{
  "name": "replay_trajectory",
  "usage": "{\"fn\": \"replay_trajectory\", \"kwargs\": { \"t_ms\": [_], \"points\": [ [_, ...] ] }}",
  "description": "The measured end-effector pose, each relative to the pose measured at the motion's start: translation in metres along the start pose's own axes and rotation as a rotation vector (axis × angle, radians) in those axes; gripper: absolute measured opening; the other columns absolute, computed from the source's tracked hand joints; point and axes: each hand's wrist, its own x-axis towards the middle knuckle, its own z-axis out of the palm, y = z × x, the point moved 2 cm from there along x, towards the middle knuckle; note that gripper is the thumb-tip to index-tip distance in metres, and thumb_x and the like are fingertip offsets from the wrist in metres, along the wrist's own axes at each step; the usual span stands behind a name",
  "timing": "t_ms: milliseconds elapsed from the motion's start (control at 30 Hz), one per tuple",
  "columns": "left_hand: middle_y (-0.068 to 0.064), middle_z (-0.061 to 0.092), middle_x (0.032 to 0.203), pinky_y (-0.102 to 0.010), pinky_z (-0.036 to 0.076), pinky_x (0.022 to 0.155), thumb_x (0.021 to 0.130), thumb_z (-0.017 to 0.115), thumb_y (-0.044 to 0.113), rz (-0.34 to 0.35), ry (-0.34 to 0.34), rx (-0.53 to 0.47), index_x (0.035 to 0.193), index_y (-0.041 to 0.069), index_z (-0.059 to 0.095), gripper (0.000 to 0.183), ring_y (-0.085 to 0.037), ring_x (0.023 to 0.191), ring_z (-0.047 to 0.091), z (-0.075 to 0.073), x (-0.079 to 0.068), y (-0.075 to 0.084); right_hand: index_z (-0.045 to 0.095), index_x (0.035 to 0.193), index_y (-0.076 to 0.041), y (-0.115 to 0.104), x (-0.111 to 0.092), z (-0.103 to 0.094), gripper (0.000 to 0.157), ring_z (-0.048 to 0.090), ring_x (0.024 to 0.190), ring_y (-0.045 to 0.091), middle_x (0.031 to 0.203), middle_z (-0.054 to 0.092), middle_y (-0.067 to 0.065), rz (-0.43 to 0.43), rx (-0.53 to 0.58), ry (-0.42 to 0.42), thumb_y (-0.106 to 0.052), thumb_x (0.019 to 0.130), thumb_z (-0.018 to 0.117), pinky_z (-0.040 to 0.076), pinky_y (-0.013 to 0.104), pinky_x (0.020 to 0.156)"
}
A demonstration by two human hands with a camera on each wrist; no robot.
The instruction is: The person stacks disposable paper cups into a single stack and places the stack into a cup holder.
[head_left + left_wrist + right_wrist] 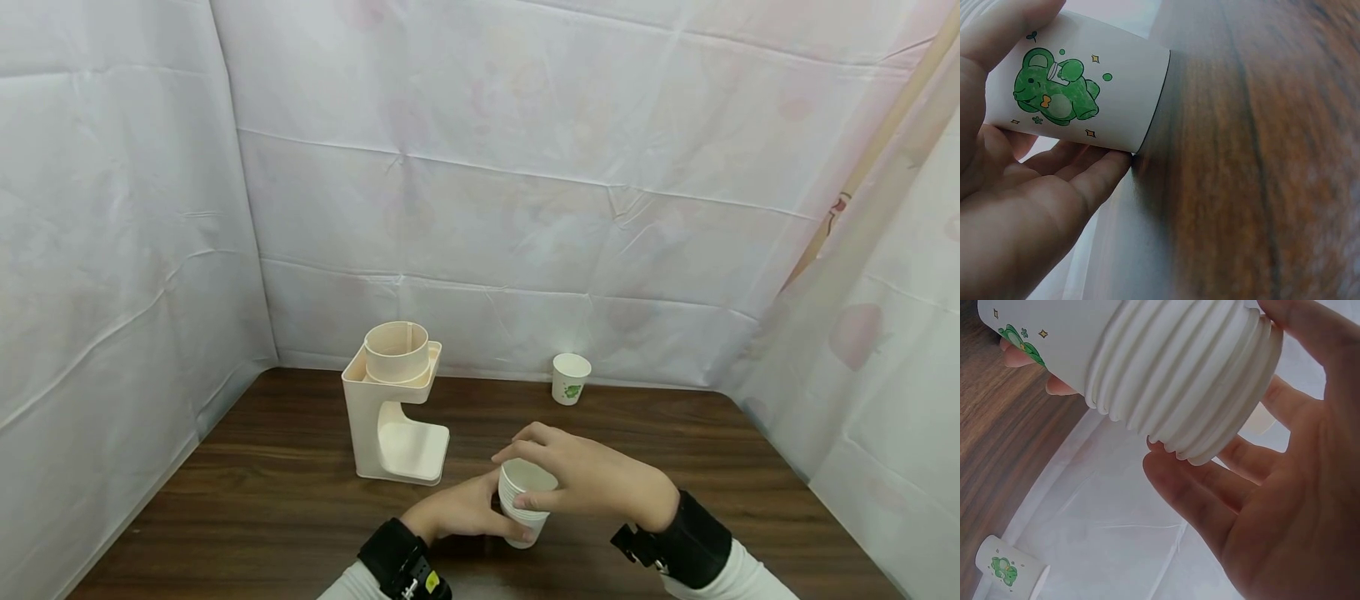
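Observation:
A stack of white paper cups [528, 477] stands mouth up and slightly tilted at the near middle of the table. My left hand [471, 505] grips its lower part from the left. In the left wrist view, a green bear print shows on the lowest cup [1125, 81], with the thumb on one side and fingers on the other. My right hand [588, 477] reaches over the stack's mouth, its thumb at the near rim and its fingers bent across the far side. The right wrist view shows several stacked rims [1175, 381] between that thumb and fingers.
Left of the hands stands a cream plastic stand [365, 433] with a round open cylinder [397, 367] on top and a flat foot. A single paper cup [570, 379] stands upright at the back. White cloth walls [480, 217] enclose the dark wooden table [285, 500].

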Motion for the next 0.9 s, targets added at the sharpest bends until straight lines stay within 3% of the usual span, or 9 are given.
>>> {"fn": "replay_trajectory", "kwargs": {
  "t_ms": [233, 467, 700, 900],
  "points": [
    [0.008, 0.057, 0.127, -0.032, 0.041, 0.1, 0.086, 0.08, 0.021, -0.012, 0.022, 0.023, 0.147, 0.019, 0.038, 0.074, -0.01, 0.115, 0.056, -0.001, 0.0, -0.001, 0.054, 0.138, -0.038, 0.001, -0.001, -0.001, 0.043, 0.053, 0.118, 0.011, 0.135, 0.048, -0.011, 0.003, 0.0, 0.002, -0.054, 0.099, 0.057, 0.051, 0.035, 0.09],
    [0.007, 0.058, 0.125, -0.031, 0.041, 0.099, 0.086, 0.081, 0.019, 0.018, 0.016, 0.007, 0.143, 0.021, 0.04, 0.071, -0.011, 0.114, 0.056, -0.001, 0.001, -0.001, 0.055, 0.138, -0.032, 0.004, -0.009, -0.007, 0.05, 0.058, 0.107, 0.008, 0.134, 0.048, -0.012, 0.015, 0.026, 0.023, -0.053, 0.094, 0.065, 0.051, 0.03, 0.085],
    [0.005, 0.059, 0.127, -0.035, 0.04, 0.101, 0.086, 0.081, 0.017, 0.061, 0.002, 0.003, 0.144, 0.022, 0.04, 0.071, -0.013, 0.117, 0.056, -0.001, 0.001, -0.001, 0.054, 0.138, -0.031, 0.011, -0.017, -0.016, 0.058, 0.052, 0.121, 0.012, 0.133, 0.05, -0.015, 0.062, -0.004, 0.034, -0.041, 0.087, 0.078, 0.048, 0.037, 0.096],
    [0.008, 0.059, 0.128, -0.041, 0.036, 0.105, 0.085, 0.082, 0.019, 0.047, 0.016, 0.017, 0.147, 0.024, 0.037, 0.077, -0.012, 0.12, 0.054, -0.001, 0.0, -0.001, 0.053, 0.138, -0.033, 0.017, -0.022, -0.022, 0.06, 0.047, 0.126, 0.011, 0.135, 0.048, -0.017, 0.108, -0.008, 0.023, -0.035, 0.085, 0.082, 0.047, 0.04, 0.097]
  ]
}}
